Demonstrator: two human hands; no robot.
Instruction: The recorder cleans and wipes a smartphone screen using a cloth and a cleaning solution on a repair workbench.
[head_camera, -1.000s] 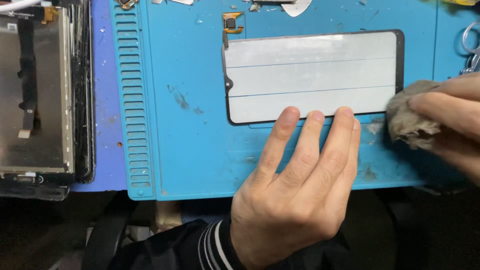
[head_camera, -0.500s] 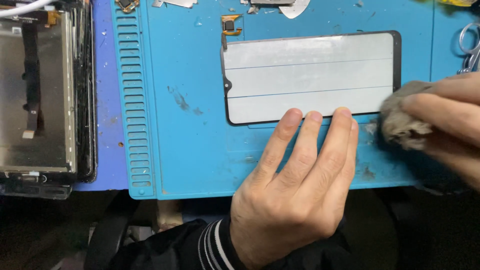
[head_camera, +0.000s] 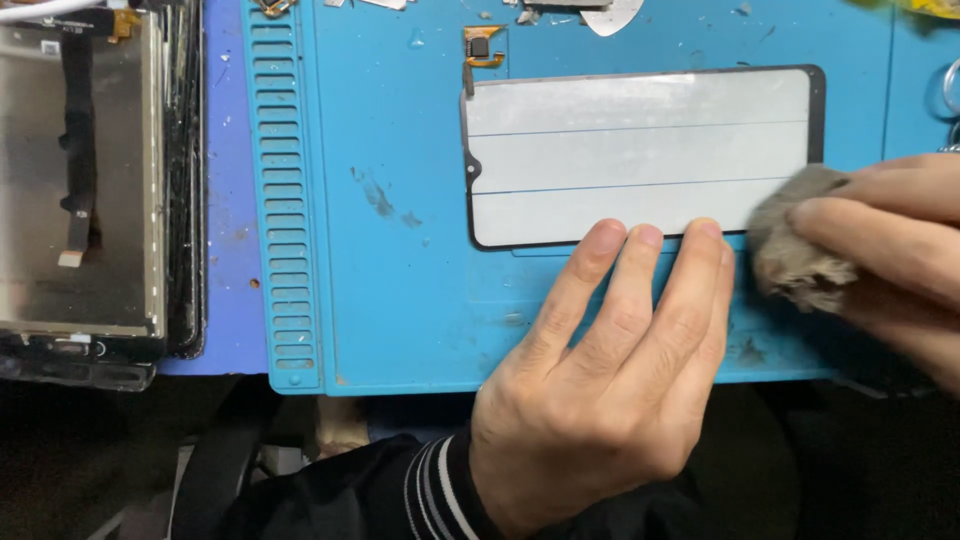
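Left hand (head_camera: 600, 380) lies flat and unclenched on the blue work mat (head_camera: 400, 290), three fingertips (head_camera: 607, 238) pressed against the lower long edge of the phone screen panel (head_camera: 640, 155), grasping nothing. Right hand (head_camera: 890, 250) is pinched around a wad of grey cloth (head_camera: 795, 250), which touches the panel's lower right corner where the black border curves.

The panel lies face up on the mat, long side across, its pale surface marked by two thin lines, and a small orange flex tab (head_camera: 483, 47) sticks out near its upper left corner. To the left, off the mat, sits a stripped phone frame (head_camera: 80, 180) with a dark ribbon cable running down it.

To wipe well, I judge the bracing fingers should stay on the edge rather than on the glass, so they leave no smears and stop the panel sliding on the mat. Light, even strokes along the long side seem wise, since thin glass can crack under pressure, and the cloth should steer clear of the flex tab. Specks and scraps (head_camera: 610, 14) scattered on the mat could scratch if dragged under the cloth.
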